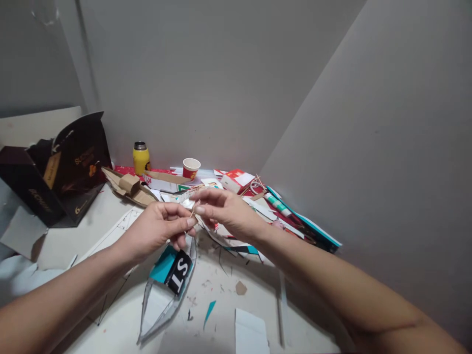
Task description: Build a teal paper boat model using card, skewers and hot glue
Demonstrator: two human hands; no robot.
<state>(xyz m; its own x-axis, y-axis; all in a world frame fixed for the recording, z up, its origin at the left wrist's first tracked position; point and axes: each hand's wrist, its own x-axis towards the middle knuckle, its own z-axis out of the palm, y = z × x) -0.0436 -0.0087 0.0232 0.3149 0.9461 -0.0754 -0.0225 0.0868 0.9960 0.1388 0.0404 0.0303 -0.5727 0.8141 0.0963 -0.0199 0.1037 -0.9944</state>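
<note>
Above the table's middle, my left hand [157, 230] pinches a thin wooden stick [192, 215] between thumb and fingers. My right hand [232, 212] meets it from the other side, thumb and fingertips closed around the upper end of the same stick. A small shiny, clear-looking bit shows by the right fingertips; what it is I cannot make out. Just below my hands lies a cardboard boat [157, 306] with a pointed white end, a teal patch and a black band lettered "ST". My left hand partly covers its far end.
A black printed box [79, 172] stands at left, near a brown cardboard boat [127, 184]. Behind are a yellow bottle [140, 160] and a paper cup [191, 170]. Cardboard scraps and a red-white box [238, 181] pile up beyond my hands. A white card piece [251, 332] lies in front.
</note>
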